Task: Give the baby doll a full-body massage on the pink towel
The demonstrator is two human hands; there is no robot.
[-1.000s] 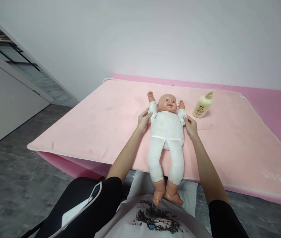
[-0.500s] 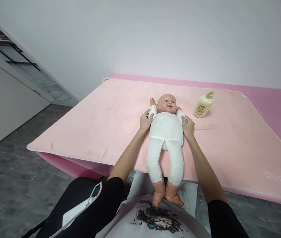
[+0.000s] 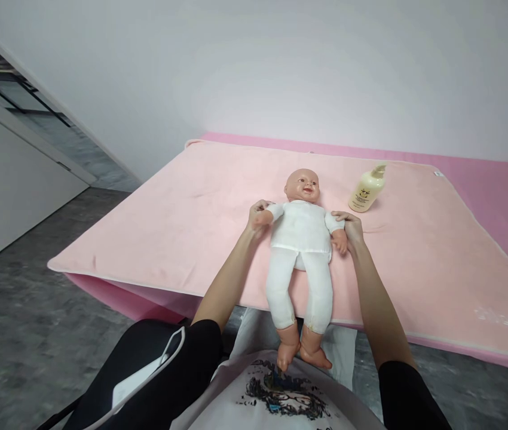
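A baby doll (image 3: 301,230) in white cloth lies on its back on a pink towel (image 3: 182,221), head away from me, its bare feet past the table's front edge. My left hand (image 3: 257,216) is closed round the doll's arm on the left, near its wrist, and that arm points outward. On the other side, my right hand (image 3: 350,224) holds the doll's other arm at the sleeve, with the small doll hand hanging down beside my fingers. A cream pump bottle (image 3: 365,190) stands on the towel right of the doll's head.
The pink table cover (image 3: 505,197) shows behind and right of the towel. A pale wall (image 3: 281,71) rises behind the table. At the lower left a white device with a cable (image 3: 140,382) rests on black fabric.
Both doll arms have come down from beside the head; the left one now points outward and the right one downward. My hands have moved slightly outward with them.
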